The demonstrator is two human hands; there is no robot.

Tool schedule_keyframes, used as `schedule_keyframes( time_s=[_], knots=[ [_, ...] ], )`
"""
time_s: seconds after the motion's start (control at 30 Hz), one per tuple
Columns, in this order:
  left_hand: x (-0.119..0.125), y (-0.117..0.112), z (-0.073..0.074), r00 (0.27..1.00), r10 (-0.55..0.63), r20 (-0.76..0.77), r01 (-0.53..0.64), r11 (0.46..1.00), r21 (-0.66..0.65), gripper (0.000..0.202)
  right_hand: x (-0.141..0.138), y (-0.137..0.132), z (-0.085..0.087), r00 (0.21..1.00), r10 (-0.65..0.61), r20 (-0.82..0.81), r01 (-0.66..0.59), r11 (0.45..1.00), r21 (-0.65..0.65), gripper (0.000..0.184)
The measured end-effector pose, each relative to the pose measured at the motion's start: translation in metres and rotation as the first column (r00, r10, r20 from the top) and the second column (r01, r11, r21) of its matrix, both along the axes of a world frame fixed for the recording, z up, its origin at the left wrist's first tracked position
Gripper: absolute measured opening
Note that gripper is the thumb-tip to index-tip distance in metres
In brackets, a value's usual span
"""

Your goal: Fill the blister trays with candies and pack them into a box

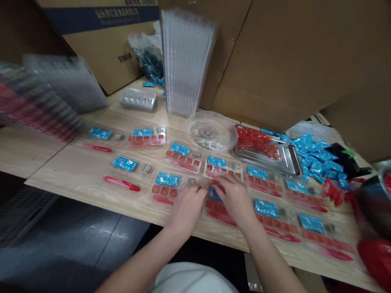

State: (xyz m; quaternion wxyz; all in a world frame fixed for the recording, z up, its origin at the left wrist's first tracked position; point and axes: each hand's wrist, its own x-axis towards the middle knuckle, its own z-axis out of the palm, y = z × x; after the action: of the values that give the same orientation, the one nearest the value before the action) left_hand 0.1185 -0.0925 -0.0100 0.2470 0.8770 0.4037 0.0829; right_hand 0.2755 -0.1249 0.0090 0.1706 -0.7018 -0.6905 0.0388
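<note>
My left hand (188, 207) has its fingers curled down at the right edge of a clear plastic tray (166, 191), which holds a blue printed packet, red-brown squares and a red plastic pen-like piece. Beside it, my right hand (234, 196) bends over another tray, its thumb and fingers drawn together near a blue packet (214, 194). Whatever is between the fingers of either hand is hidden or too small to make out. Just behind the right hand lies a similar filled tray (217, 161).
Several more filled trays (265, 179) cover the tabletop (76, 175). Behind them stand a round clear bowl (212, 132), a metal tray (288, 158) with red pieces and a pile of blue packets (317, 154). Tall stacked clear trays (187, 61) lean near cardboard boxes (293, 61).
</note>
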Motion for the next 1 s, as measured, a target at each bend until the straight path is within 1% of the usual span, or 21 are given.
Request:
schedule_keyframes(
  time_s=[0.07, 0.2, 0.27, 0.37, 0.4, 0.43, 0.5, 0.57, 0.63, 0.67, 0.7, 0.77, 0.8, 0.83, 0.87, 0.9, 0.93, 0.97, 1.0],
  knots=[
    [0.001, 0.002, -0.001, 1.0, -0.012, -0.008, 0.013, 0.999, 0.029, 0.019, 0.003, -0.001, -0.001, 1.0, 0.0, -0.01, 0.0, 1.0, 0.018, 0.018],
    [0.003, 0.004, -0.003, 0.999, -0.034, -0.006, 0.035, 0.997, 0.074, 0.017, 0.005, -0.001, -0.005, 0.999, 0.033, 0.013, -0.033, 0.999, -0.012, 0.018],
    [0.003, 0.005, -0.004, 0.999, -0.047, -0.006, 0.048, 0.995, 0.088, 0.018, 0.006, -0.001, -0.007, 0.999, 0.038, -0.013, -0.038, 0.999, 0.009, 0.018],
    [0.001, 0.004, -0.001, 0.998, -0.06, 0.0, 0.06, 0.996, 0.069, 0.019, 0.008, 0.0, -0.01, 0.995, -0.021, -0.096, 0.029, 0.996, 0.08, 0.019],
    [0.0, 0.004, 0.001, 0.999, -0.049, 0.02, 0.048, 0.997, 0.053, 0.019, 0.01, 0.0, -0.011, 0.99, -0.046, -0.131, 0.059, 0.993, 0.101, 0.02],
    [-0.001, 0.004, 0.003, 0.998, -0.022, 0.061, 0.02, 0.999, 0.033, 0.019, 0.01, -0.001, -0.011, 0.984, -0.06, -0.17, 0.08, 0.99, 0.115, 0.02],
    [-0.003, 0.003, 0.01, 0.975, 0.075, 0.211, -0.072, 0.997, -0.023, 0.018, 0.01, -0.006, -0.008, 0.967, -0.053, -0.251, 0.088, 0.988, 0.13, 0.021],
    [-0.003, 0.003, 0.017, 0.904, 0.184, 0.385, -0.147, 0.981, -0.123, 0.016, 0.007, -0.012, -0.004, 0.951, -0.022, -0.31, 0.067, 0.988, 0.137, 0.022],
    [-0.002, 0.005, 0.022, 0.827, 0.272, 0.492, -0.144, 0.949, -0.282, 0.015, 0.002, -0.019, 0.002, 0.943, 0.007, -0.332, 0.044, 0.989, 0.144, 0.023],
    [-0.001, 0.006, 0.023, 0.796, 0.32, 0.514, -0.12, 0.915, -0.385, 0.016, -0.001, -0.023, 0.005, 0.941, 0.014, -0.339, 0.039, 0.988, 0.149, 0.025],
    [0.001, 0.008, 0.023, 0.769, 0.369, 0.522, -0.078, 0.864, -0.497, 0.018, -0.004, -0.026, 0.008, 0.937, 0.016, -0.35, 0.04, 0.987, 0.154, 0.026],
    [0.004, 0.009, 0.022, 0.718, 0.446, 0.534, 0.055, 0.729, -0.683, 0.021, -0.007, -0.032, 0.013, 0.921, 0.014, -0.389, 0.05, 0.987, 0.155, 0.028],
    [0.006, 0.009, 0.02, 0.691, 0.476, 0.544, 0.123, 0.664, -0.738, 0.021, -0.007, -0.034, 0.015, 0.907, 0.01, -0.421, 0.056, 0.988, 0.145, 0.029],
    [0.007, 0.009, 0.019, 0.664, 0.5, 0.556, 0.181, 0.614, -0.769, 0.021, -0.007, -0.036, 0.018, 0.889, 0.008, -0.457, 0.059, 0.99, 0.132, 0.028],
    [0.008, 0.008, 0.018, 0.64, 0.52, 0.566, 0.221, 0.581, -0.784, 0.02, -0.007, -0.039, 0.019, 0.867, 0.005, -0.498, 0.059, 0.992, 0.114, 0.028],
    [0.009, 0.006, 0.017, 0.619, 0.536, 0.574, 0.241, 0.566, -0.788, 0.019, -0.007, -0.04, 0.021, 0.842, -0.002, -0.54, 0.063, 0.993, 0.095, 0.027],
    [0.01, 0.004, 0.016, 0.605, 0.544, 0.581, 0.24, 0.571, -0.785, 0.017, -0.007, -0.042, 0.021, 0.814, -0.016, -0.581, 0.073, 0.994, 0.075, 0.027],
    [0.011, 0.002, 0.016, 0.6, 0.536, 0.593, 0.223, 0.6, -0.768, 0.015, -0.007, -0.043, 0.021, 0.783, -0.038, -0.621, 0.091, 0.994, 0.054, 0.026],
    [0.011, -0.001, 0.016, 0.606, 0.508, 0.613, 0.191, 0.655, -0.731, 0.013, -0.008, -0.044, 0.021, 0.747, -0.066, -0.661, 0.111, 0.993, 0.027, 0.025]
  ],
)
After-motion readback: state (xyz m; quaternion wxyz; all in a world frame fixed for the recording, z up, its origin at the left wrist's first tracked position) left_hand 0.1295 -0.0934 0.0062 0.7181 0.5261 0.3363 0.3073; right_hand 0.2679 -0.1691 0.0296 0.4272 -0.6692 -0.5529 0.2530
